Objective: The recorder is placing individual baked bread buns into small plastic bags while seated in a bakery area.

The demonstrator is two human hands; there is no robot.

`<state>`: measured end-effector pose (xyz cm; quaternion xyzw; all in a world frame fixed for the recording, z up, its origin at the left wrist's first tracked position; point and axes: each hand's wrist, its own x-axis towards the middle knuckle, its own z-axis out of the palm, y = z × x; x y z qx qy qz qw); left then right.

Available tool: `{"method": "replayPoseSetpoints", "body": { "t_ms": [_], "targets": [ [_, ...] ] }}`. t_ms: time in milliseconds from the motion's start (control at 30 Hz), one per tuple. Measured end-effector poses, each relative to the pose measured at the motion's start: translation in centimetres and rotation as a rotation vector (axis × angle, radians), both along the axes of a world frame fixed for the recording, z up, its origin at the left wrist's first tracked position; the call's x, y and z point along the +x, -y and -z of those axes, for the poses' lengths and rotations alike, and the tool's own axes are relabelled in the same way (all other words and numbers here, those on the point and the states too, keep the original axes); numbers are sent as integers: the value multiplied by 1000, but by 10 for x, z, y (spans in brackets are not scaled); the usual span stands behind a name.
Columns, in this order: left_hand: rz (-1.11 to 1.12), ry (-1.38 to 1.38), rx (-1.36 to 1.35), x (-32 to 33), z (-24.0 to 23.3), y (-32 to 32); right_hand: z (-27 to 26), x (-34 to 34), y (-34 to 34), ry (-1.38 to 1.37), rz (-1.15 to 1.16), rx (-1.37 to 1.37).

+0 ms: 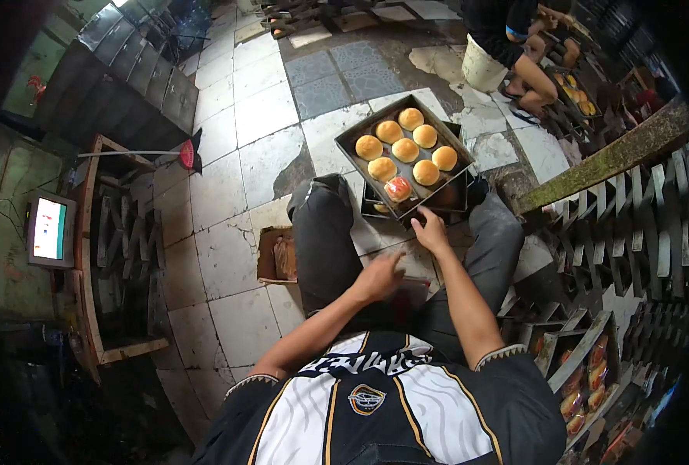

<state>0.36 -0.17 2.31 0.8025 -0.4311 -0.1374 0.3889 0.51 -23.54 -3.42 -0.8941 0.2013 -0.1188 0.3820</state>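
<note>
A dark metal baking tray (373,125) holds several round golden buns (405,150). One bun in a clear wrapper with red print (398,189) lies at its near corner. My right hand (433,231) is at that corner, thumb and forefinger by the rim; whether they grip it is hidden. Below and slightly askew sits another dark tray (458,195), mostly covered. My left hand (382,276) hovers over my lap, blurred, forefinger extended, with nothing visible in it. Under it, a partly hidden reddish thing (417,290) lies between my thighs.
An open cardboard box (269,256) stands beside my left knee. At right are stacked metal trays (629,226), a wooden beam (606,157) and wrapped buns (588,378). Another person (513,46) sits on a white bucket (481,64). A wooden rack (91,244) and lit screen (51,228) are left.
</note>
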Motion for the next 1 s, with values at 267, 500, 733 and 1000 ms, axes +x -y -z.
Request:
{"method": "replayPoseSetpoints", "body": {
  "t_ms": [267, 500, 733, 1000],
  "targets": [
    [698, 656, 289, -13, 47, -9, -77, -101, -58, 342, 75, -71],
    [183, 165, 302, -14, 33, 12, -98, -111, -57, 398, 182, 90],
    [-32, -506, 68, 8, 4, 12, -94, -120, -84, 352, -215, -177],
    [64, 13, 89, 11, -73, 29, -144, -90, -73, -622, -634, -32]
  ]
}}
